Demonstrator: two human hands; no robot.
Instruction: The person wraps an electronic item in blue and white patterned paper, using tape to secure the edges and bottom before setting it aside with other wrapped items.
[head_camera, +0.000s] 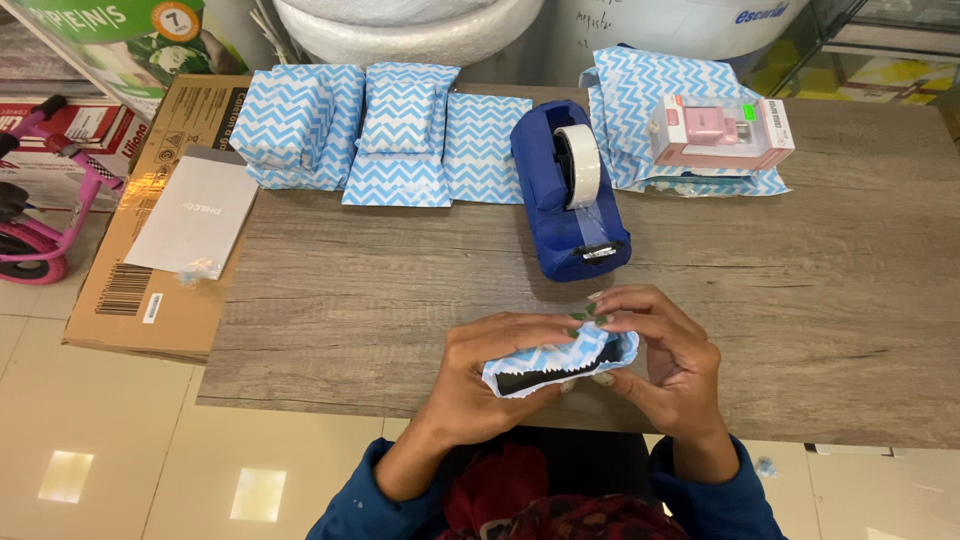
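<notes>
Head view: both hands (585, 365) clasping a blue-white wrapped parcel (560, 358) above wood-grain table (400, 290), pale tiled floor (110, 430) beside.

Bright, even indoor light falls from overhead. Left of the worktop (400, 290), two ceiling lamps glare off the glossy floor tiles (120, 460). Shadows beneath the worktop's near edge are soft. Focus is sharp, with slight wide-angle bending at the edges.
</notes>
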